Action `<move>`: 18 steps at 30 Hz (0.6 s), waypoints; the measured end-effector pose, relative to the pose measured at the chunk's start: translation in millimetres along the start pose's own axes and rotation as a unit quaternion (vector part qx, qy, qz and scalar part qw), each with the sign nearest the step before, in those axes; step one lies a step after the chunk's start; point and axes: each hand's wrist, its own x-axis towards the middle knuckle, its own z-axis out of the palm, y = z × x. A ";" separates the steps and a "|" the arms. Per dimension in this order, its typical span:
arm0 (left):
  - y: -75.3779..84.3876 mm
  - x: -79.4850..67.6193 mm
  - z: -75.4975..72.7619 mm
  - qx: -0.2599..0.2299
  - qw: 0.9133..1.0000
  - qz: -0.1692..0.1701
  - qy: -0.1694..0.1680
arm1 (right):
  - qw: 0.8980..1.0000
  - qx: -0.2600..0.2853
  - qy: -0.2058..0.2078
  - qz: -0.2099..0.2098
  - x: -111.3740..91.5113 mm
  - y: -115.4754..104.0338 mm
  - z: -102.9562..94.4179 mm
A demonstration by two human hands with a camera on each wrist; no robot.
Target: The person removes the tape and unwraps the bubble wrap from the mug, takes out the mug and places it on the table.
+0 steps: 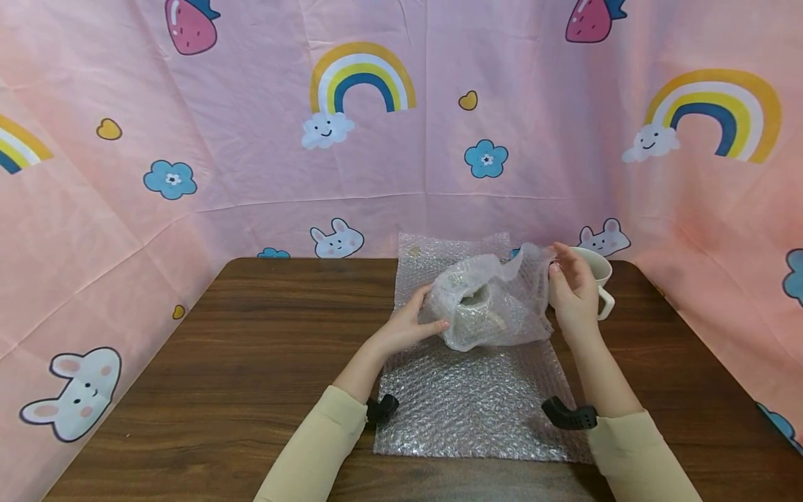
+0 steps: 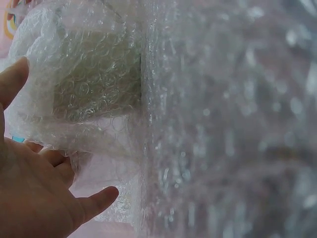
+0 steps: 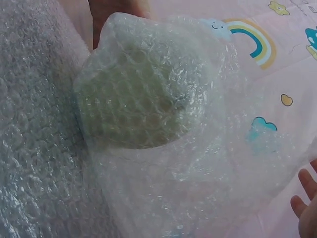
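Observation:
A pale cup [image 1: 475,322] lies inside a loose piece of bubble wrap [image 1: 521,328], its dark opening showing through the plastic. My left hand [image 1: 404,326] holds the wrapped cup from the left, thumb at the front and the other fingers partly hidden behind. In the left wrist view, that hand [image 2: 37,188] lies against the wrap with its fingers spread. At the right, my right hand [image 1: 574,293] pinches the raised edge of the wrap between thumb and fingers. Only some fingertips of the right hand [image 3: 308,198] show in the right wrist view.
A white mug [image 1: 592,266] stands behind my right hand, its handle to the right. Under the bundle, a large flat bubble wrap sheet [image 1: 464,411] covers part of the brown wooden table [image 1: 276,335]. A patterned pink cloth [image 1: 251,139] hangs around the table.

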 end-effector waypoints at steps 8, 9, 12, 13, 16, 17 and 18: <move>-1.5 0.4 -1.1 0.001 1.000 0.002 -0.001 | 0.995 -0.082 -0.002 -0.051 -4.5 -14.1 -1.5; -1.3 0.3 -1.4 0.000 1.000 0.003 -0.001 | 0.994 -0.092 0.000 -0.059 -6.3 -18.4 -0.7; -1.5 0.2 -1.9 0.001 1.000 0.003 0.000 | 0.988 -0.119 0.005 -0.095 -11.6 -31.9 2.9; -1.5 0.1 -2.0 0.000 1.000 0.003 0.000 | 0.986 -0.123 0.006 -0.109 -13.2 -36.1 4.5; 4.0 -3.2 -3.6 -0.007 1.000 0.004 -0.002 | 0.979 -0.132 0.008 -0.156 -16.7 -45.1 8.8; 4.1 -3.3 -3.7 -0.009 1.000 0.005 -0.003 | 0.976 -0.137 0.011 -0.172 -17.3 -46.3 9.8; 4.0 -3.2 -3.9 -0.011 1.000 0.008 -0.003 | 0.972 -0.143 0.014 -0.187 -18.1 -47.9 10.8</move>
